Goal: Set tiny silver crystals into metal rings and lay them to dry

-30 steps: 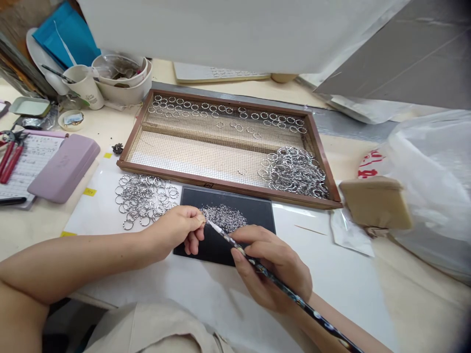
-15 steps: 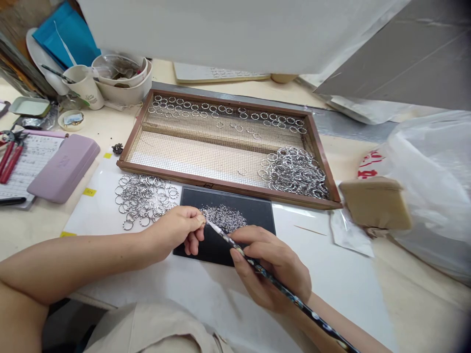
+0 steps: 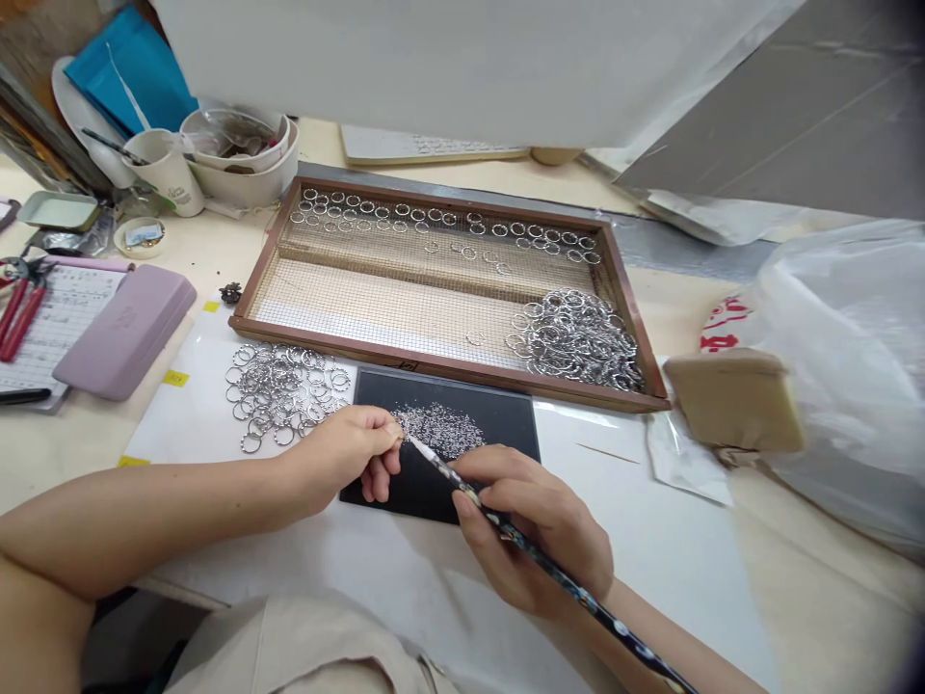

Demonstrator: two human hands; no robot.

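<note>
Clamping one pen-like tool point(image 3: 549, 565), right hand point(image 3: 560, 520) beside pinched-together left hand point(image 3: 361, 441) (contents unclear), near two ring heaps point(image 3: 585, 339).

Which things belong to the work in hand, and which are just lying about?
Apparently in use:
pen-like tool, in the right hand
tiny silver pieces
black mat
loose rings
mesh tray

Apparently idle:
purple case
red-handled pliers
white cup
blue packet

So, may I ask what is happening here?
The person's right hand holds a patterned pen-like tool, its white tip close to the left hand, which seems to pinch something too small to identify. Below are tiny silvery stones or beads on a black mat. Metal rings are piled to its left; more lie in the wooden-framed mesh tray beyond.
</note>
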